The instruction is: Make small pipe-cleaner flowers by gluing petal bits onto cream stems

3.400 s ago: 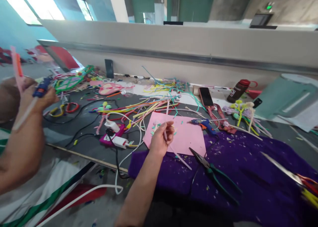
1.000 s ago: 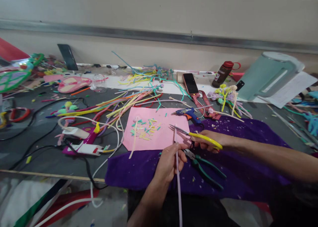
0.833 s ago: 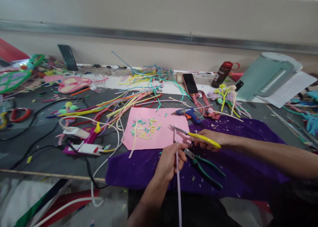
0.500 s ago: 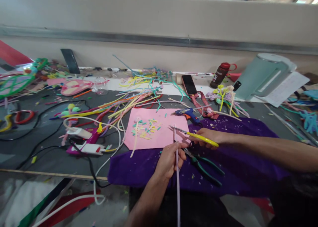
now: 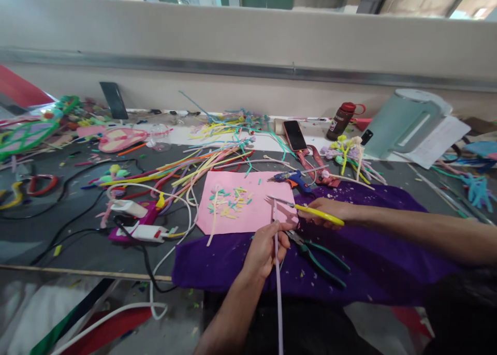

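Observation:
My left hand [image 5: 267,249] is closed around a lavender fuzzy pipe cleaner [image 5: 278,303], which hangs down toward my lap. Its short upper end pokes out above the fingers, right by the blades of the scissors [image 5: 282,202]. Yellow-handled, these are gripped in my right hand [image 5: 320,210], their points turned left over a pink sheet [image 5: 233,179]. Whether the blades touch the pipe cleaner I cannot tell. Short yellow and teal cut pieces [image 5: 233,202] are scattered on the sheet. Green-handled pliers [image 5: 322,267] lie just below my hands on a purple cloth [image 5: 217,262].
A blue glue gun [image 5: 293,180] rests at the sheet's upper right edge, near a phone [image 5: 295,136]. Loose pipe cleaners [image 5: 209,161] spread behind. A power strip [image 5: 143,218] with cables sits left. Farther right stand a bottle [image 5: 342,121] and a pale green kettle [image 5: 404,124].
The whole view has shifted slightly, with more showing above the wall. Both hands keep their holds; the scissors and the pipe cleaner stay almost in place over the sheet.

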Motion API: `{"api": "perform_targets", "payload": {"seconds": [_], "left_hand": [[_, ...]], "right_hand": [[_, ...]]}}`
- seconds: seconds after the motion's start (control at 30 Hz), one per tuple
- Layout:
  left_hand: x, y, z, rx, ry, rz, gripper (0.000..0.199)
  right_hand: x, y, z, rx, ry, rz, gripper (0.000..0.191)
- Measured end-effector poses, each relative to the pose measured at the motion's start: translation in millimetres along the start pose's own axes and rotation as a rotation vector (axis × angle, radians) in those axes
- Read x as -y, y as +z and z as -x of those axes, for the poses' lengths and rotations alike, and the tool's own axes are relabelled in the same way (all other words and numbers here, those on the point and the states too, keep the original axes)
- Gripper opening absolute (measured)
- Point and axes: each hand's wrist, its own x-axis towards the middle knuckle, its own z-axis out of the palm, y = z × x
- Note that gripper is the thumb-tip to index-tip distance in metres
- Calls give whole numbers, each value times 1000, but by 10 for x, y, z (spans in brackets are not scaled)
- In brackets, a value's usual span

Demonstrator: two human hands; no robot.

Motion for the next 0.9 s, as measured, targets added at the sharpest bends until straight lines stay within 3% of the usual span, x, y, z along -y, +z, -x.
{"api": "perform_targets", "payload": {"seconds": [0.27, 0.53, 0.9], "left_hand": [[-52, -52, 56, -83, 62, 29, 32], [-43, -31, 56, -105, 109, 26, 32], [-17, 33, 38, -98, 101, 12, 32]], "right_hand": [[-152, 36, 167, 24, -178, -75, 48], [-126, 196, 172, 84, -212, -38, 53], [-18, 306, 115, 28, -229, 106, 52]]}}
